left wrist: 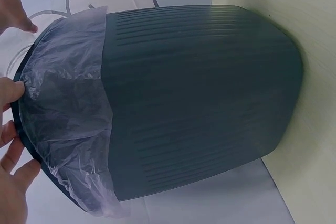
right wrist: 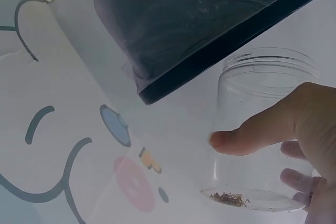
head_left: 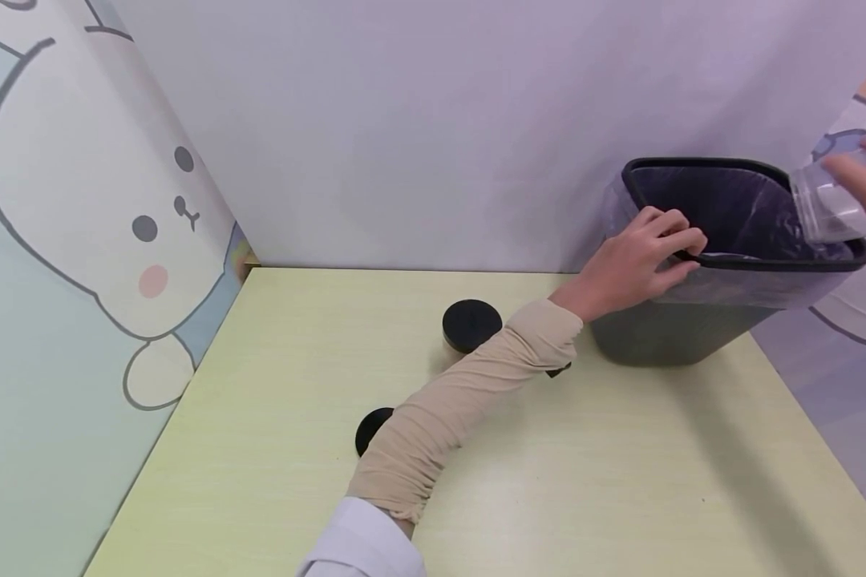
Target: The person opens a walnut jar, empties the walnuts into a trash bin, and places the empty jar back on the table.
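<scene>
Jar: the clear plastic jar (right wrist: 249, 174) with a see-through screw top is up in the air, just beside the right end of the bin. Its mouth points toward the bin, but I cannot tell if it is right over the hole.
Brown crumbs: a small pile of dry brown crumbs (right wrist: 228, 199) sits at the bottom of the jar, down at the far end from its mouth.
Right hand: the right hand (right wrist: 310, 119) holds the jar, with its thumb on one side and its fingers on the other.
Left hand: the left hand (head_left: 638, 260) holds the bin's edge, with its fingers pinching the rim.
Bin: the tall dark grey bin (head_left: 660, 336) stands on the pale yellow bench (head_left: 520, 497), near the back wall. A thin clear plastic bag (left wrist: 68, 77) lines it and folds over its black rim (head_left: 765, 264).
Black lids: a jar with a round black lid (head_left: 471, 323) is near the left arm. Another round black thing (head_left: 372, 427) is partly under the sleeve (head_left: 462, 409).
Good tipping: I think it helps to get the whole jar mouth inside the rim, tip the bottom up high, and tap gently so the crumbs slide out. The left hand should keep the bin and bag still.
</scene>
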### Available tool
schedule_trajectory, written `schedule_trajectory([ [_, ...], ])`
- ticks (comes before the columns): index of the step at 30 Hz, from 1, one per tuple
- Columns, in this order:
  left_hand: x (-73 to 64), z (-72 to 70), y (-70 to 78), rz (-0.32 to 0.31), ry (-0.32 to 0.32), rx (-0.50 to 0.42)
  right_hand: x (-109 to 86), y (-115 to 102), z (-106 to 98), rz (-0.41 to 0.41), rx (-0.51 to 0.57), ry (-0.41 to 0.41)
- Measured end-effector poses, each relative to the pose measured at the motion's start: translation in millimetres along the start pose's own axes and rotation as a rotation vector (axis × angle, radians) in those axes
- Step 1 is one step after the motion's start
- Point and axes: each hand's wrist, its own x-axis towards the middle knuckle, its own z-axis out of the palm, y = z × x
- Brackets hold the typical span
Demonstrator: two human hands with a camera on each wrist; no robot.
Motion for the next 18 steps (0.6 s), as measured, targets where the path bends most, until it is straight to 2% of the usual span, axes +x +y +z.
schedule_trajectory([
  [3, -0.3, -0.5, -0.2, -0.003, -0.002, -0.001, 6.4, -1, 4, -0.035, -0.033, -0.045],
  [5, -0.4, -0.5, -0.2, 0.0, 0.006, -0.008, 10.3, -4, 4, -0.015, -0.073, -0.136],
  [6, -0.6, -0.6, -0.3, 0.0, 0.007, -0.009, 11.7, -5, 4, -0.023, -0.079, -0.156],
  [9, -0.6, -0.3, -0.4, 0.003, 0.016, -0.016, 13.2, -6, 3, -0.028, -0.079, -0.181],
  [10, -0.6, -0.3, -0.3, 0.005, 0.017, -0.018, 12.8, -7, 4, -0.017, -0.071, -0.176],
  [13, 0.0, 0.0, 0.0, 0.005, 0.018, -0.022, 10.2, -7, 6, -0.015, 0.01, -0.054],
  [15, 0.5, 0.2, 0.0, 0.005, 0.022, -0.025, 7.7, -6, 5, 0.018, 0.03, 0.001],
  [18, 1.0, -0.1, 0.0, 0.0, 0.015, -0.018, 5.5, -1, 3, 0.092, 0.074, -0.006],
])
